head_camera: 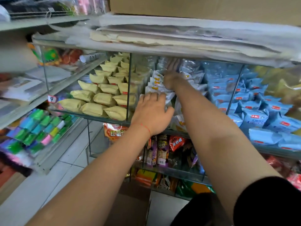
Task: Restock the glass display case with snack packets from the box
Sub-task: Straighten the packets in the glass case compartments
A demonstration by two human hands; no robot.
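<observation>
Mid-frame, the left hand lies flat — grip wide — on white snack packets; the right hand reaches deeper into the glass display case, grip unclear.

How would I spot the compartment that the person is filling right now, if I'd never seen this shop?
Find the glass display case under the stacked papers. Its top shelf runs yellow packets, then white packets with orange print, then blue packets. It is the middle one, the white section, the only one both hands reach into: left hand at the front, right hand deeper.
</observation>
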